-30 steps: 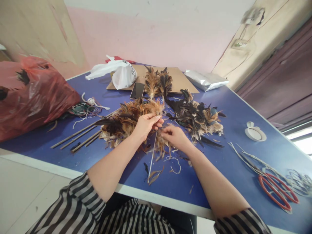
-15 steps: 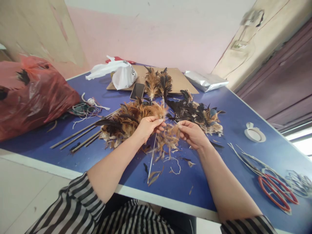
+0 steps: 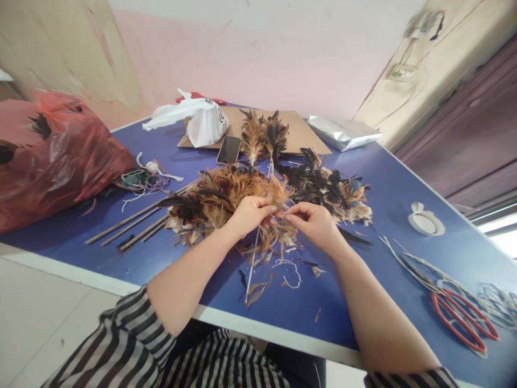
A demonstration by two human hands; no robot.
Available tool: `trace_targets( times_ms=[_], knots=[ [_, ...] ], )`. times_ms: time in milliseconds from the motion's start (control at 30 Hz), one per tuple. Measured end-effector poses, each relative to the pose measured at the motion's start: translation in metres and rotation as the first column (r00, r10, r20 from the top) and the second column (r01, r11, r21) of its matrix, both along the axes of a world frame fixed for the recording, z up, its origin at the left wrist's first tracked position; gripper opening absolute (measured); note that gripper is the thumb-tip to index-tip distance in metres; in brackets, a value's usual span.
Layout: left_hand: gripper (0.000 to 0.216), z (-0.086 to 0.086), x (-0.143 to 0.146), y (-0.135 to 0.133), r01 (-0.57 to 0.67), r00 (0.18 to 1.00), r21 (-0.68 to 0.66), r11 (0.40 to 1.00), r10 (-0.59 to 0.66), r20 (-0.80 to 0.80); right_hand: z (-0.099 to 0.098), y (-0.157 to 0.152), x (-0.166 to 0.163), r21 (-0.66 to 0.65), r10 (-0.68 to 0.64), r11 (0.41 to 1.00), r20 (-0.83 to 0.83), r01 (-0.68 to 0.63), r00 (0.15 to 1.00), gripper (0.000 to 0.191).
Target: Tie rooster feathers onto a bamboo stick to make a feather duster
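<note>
My left hand (image 3: 256, 214) is closed on a small tuft of fluffy brown feathers (image 3: 278, 189), which stands up beyond its fingertips. My right hand (image 3: 310, 218) pinches close beside it, fingertips almost touching the base of the tuft; what lies in that pinch is too small to make out. A thin white stick (image 3: 252, 264) slants down from under my left hand towards the table's near edge. Loose brown feathers (image 3: 278, 237) lie below both hands. A large brown feather pile (image 3: 218, 188) is to the left, and a darker feather pile (image 3: 319, 183) to the right.
Wooden sticks (image 3: 129, 223) lie left, near a red plastic bag (image 3: 68, 156). At the back are cardboard (image 3: 307, 132), feather bundles (image 3: 252, 137), a phone (image 3: 229, 150), a white bag (image 3: 205, 126) and a silver packet (image 3: 343, 133). Right: a tape roll (image 3: 426, 222), red-handled scissors (image 3: 464, 318) and string (image 3: 498, 304).
My right hand has moved left, up to the left hand's fingertips. The feather tuft now stands more to the right, above the left hand's fingers.
</note>
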State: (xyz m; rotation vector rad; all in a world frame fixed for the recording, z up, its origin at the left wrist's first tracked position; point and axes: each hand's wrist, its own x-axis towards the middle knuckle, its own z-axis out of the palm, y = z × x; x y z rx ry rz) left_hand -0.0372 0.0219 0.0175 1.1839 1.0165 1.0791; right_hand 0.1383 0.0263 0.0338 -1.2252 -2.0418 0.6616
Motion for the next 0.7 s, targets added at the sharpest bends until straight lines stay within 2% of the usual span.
trace_targets(
  times_ms=[133, 267, 500, 700],
  knots=[
    [0.012, -0.005, 0.0011, 0.0003, 0.055, 0.998, 0.004, 0.998, -0.055, -0.015, -0.0026, -0.001, -0.0021, 0.169, 0.005, 0.985, 0.083, -0.019, 0.997, 0.011],
    [0.015, -0.0088, 0.0018, 0.0012, 0.11, 0.994, -0.019, 0.994, -0.11, 0.014, -0.0022, -0.003, -0.0044, 0.248, 0.04, 0.966, 0.121, -0.069, 0.992, 0.012],
    [0.021, -0.0063, -0.0031, 0.0013, 0.212, 0.977, -0.093, 0.973, -0.209, 0.04, -0.0025, -0.0032, -0.0058, 0.281, 0.053, 0.956, 0.123, -0.087, 0.991, 0.009],
    [0.017, -0.0073, -0.0041, 0.0021, 0.22, 0.975, -0.06, 0.974, -0.221, -0.016, 0.0003, -0.003, -0.003, 0.204, 0.077, 0.974, 0.087, -0.094, 0.993, 0.008]
  ],
)
